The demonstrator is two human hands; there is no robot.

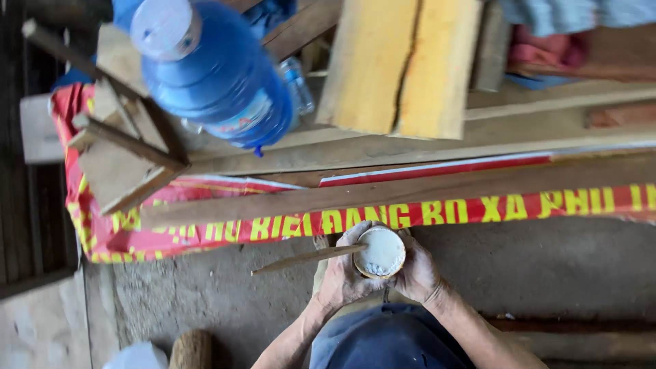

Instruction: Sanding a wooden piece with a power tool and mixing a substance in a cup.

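Low in the middle of the head view, both my hands close around a small round cup [381, 251] filled with whitish paste. My left hand [342, 277] wraps the cup's left side and pinches a thin wooden stick [301, 260]. The stick points out to the left, and its tip rests at the cup's rim. My right hand [418, 273] cups the right side of the container. Below the hands are my forearms and a lap in blue cloth [386, 338].
A red banner with yellow lettering [478, 208] drapes over long wooden planks [383, 154]. Farther back are a big blue water bottle [212, 72], a small wooden stool [126, 157], yellow boards [403, 61] and folded cloth [547, 48]. The floor [547, 266] is grey concrete, with a log end [191, 348] near my left arm.
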